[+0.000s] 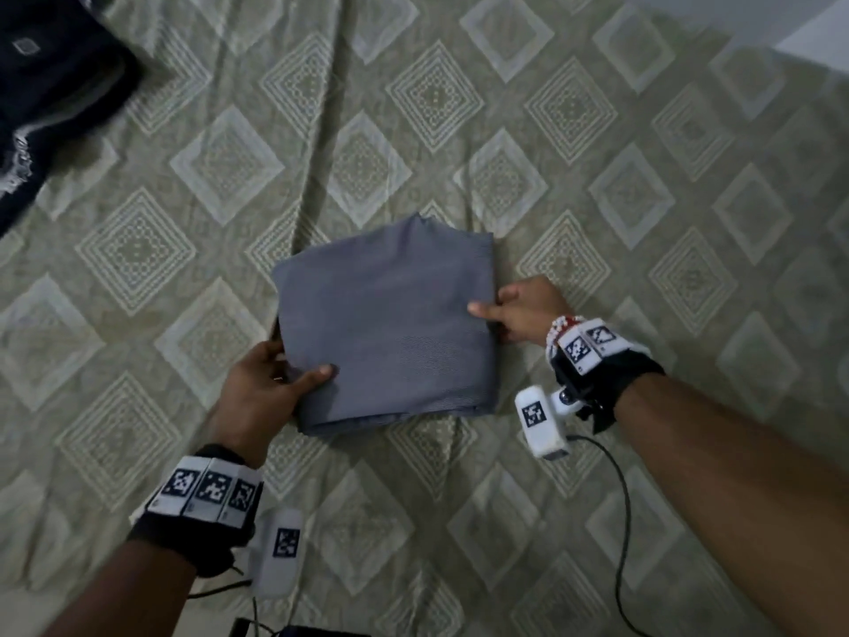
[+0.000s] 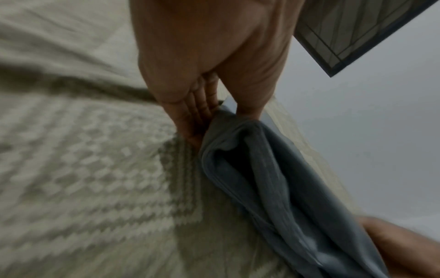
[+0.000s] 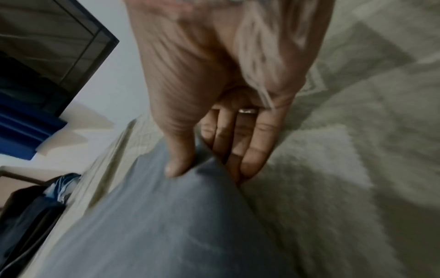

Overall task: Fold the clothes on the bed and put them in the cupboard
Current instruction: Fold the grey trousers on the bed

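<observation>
Olive diamond-patterned bed cover (image 1: 597, 521), folded grey-blue cloth square (image 1: 386, 328) lying on it; left hand (image 1: 262, 393) pinching its near-left edge, right hand (image 1: 523, 310) pinching its right edge; dark navy garment (image 1: 50, 98) far left

Head view looks down; both close wrist views share the folded cloth (image 1: 386, 328).

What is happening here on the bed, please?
A person is folding clothes on a bed covered with a patterned bedsheet. A grey garment lies on it, already folded into a compact square. The left hand holds its near-left edge, thumb on top and fingers slipped beneath, and the right hand holds the right edge the same way. A dark garment lies at the far-left corner, not yet handled. The cupboard step is not yet done.
</observation>
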